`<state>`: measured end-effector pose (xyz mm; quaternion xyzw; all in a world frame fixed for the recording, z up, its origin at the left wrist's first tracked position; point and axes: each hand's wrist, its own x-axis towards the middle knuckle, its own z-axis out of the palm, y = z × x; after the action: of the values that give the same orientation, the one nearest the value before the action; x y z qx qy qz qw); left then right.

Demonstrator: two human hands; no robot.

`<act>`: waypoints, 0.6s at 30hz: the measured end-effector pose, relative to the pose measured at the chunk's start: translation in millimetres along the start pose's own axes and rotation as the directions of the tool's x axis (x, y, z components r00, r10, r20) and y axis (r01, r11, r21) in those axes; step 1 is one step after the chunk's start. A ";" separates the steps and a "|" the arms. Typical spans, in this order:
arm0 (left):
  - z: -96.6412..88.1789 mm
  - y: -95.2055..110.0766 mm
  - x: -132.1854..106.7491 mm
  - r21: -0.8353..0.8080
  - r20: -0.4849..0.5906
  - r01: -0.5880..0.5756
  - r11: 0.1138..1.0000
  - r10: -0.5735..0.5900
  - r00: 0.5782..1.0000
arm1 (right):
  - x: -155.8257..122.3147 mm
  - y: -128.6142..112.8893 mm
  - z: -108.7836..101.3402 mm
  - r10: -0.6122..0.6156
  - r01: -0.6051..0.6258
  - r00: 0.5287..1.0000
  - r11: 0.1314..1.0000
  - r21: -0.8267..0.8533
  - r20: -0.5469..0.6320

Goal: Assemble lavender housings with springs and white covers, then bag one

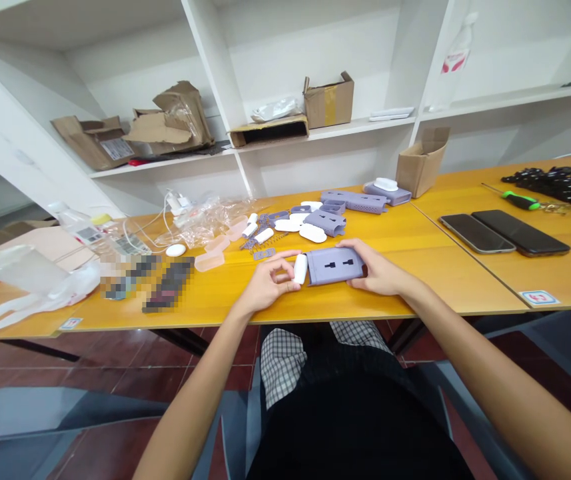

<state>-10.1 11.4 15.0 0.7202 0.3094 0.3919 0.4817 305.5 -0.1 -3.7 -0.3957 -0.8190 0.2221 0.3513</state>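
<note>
Near the table's front edge, my right hand (pixel 378 270) grips the right end of a purple-grey plastic housing (pixel 336 267) with two dark keyhole slots in its face. At the housing's left end, my left hand (pixel 271 283) pinches a white rounded cap (pixel 300 269). The cap stands on edge beside the housing's end; I cannot tell whether the two touch. Just behind lie more parts: a white oval cap (pixel 312 233), a shorter purple-grey housing (pixel 326 223), a white roller-like piece (pixel 264 235) and a small purple-grey plate (pixel 264 254).
Translucent pink trays (pixel 210 261) and crumpled clear plastic bags (pixel 200 223) lie left of the parts. Two phones (pixel 520 232) and a green-and-black screwdriver (pixel 521 200) rest on the right. An open cardboard box (pixel 421 167) stands at the back, against white shelves (pixel 315 40).
</note>
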 end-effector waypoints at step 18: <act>1.2 -3.3 -2.7 0.042 0.015 -0.010 0.999 0.009 1.000 | -1.6 -5.1 -1.3 0.107 -0.111 0.991 0.992 0.053 0.084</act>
<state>-10.7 9.8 10.9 0.7345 0.3108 0.3821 0.4668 304.6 -4.2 -0.2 -0.4202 -0.8030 0.2803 0.3162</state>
